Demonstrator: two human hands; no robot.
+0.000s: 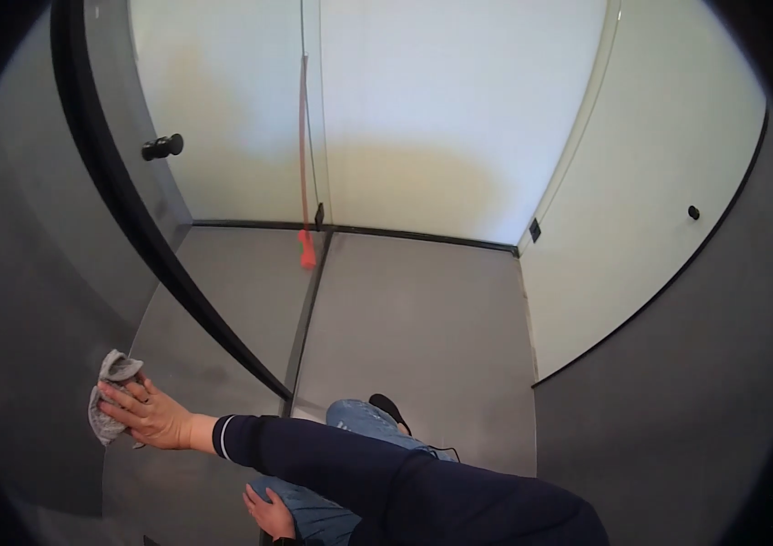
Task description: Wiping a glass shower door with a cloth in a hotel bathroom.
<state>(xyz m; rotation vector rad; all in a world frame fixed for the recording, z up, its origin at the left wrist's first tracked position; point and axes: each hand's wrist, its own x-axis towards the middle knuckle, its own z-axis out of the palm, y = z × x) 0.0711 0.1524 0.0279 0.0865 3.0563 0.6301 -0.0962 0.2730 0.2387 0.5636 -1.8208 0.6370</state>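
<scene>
My right arm, in a navy sleeve, reaches across to the left. At its end my right hand [154,417] presses a grey cloth [107,420] flat against the dark grey, slightly shiny panel [31,300], with its fingers spread over the cloth. My left hand [270,512] rests by my bent knee in blue jeans [314,510], its fingers stretched out and holding nothing. A dark band shows at the left wrist.
A black-edged panel [159,246] slants down beside my arm. Pale doors [441,118] stand ahead, with a black knob [162,146] at left. A thin rod with a red end [306,250] is upright by them. Another pale door [641,200] is at right.
</scene>
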